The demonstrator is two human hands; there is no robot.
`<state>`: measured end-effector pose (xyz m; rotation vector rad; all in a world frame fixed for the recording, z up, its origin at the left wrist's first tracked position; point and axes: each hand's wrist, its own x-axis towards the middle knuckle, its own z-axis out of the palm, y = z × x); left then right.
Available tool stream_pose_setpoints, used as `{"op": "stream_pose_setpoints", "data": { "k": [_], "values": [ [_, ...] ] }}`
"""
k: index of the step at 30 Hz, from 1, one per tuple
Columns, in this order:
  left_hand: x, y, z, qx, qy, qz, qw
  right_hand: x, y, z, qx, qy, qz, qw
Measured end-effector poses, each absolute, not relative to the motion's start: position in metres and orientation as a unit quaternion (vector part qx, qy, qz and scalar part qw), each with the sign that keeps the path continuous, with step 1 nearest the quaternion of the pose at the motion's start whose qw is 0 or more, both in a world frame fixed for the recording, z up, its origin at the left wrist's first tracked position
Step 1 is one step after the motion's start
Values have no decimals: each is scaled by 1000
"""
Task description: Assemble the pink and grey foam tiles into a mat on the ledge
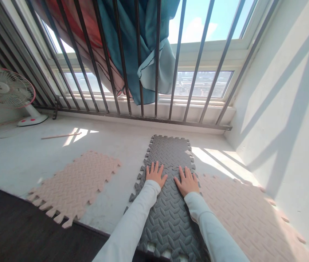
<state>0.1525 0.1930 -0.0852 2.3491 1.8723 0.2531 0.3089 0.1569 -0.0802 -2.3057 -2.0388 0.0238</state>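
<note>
Both palms press down on grey foam puzzle mats that meet end to end. My left hand lies flat with fingers spread, by the left edge of the near grey mat. Across from it, my right hand also rests flat and spread, close to the right edge. Just beyond the fingertips is the seam with the far grey mat, which reaches toward the railing. A pink foam mat adjoins the grey ones on the right. Another pink foam mat lies apart on the left, its near end overhanging the ledge.
Dark metal railing runs along the window side, with teal and red curtains behind it. A fan stands at the far left. One thin stick lies on the white floor. At right rises a white wall.
</note>
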Motion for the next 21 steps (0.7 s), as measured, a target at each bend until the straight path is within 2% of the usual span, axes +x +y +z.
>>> {"op": "stream_pose_setpoints", "data": {
  "k": [4,21],
  "values": [
    [140,190,-86,728,679,83,48,315,150,-81,-795,-606,-8,20],
    [135,199,-84,778,623,61,48,331,148,-84,-757,-652,-25,27]
  ]
}}
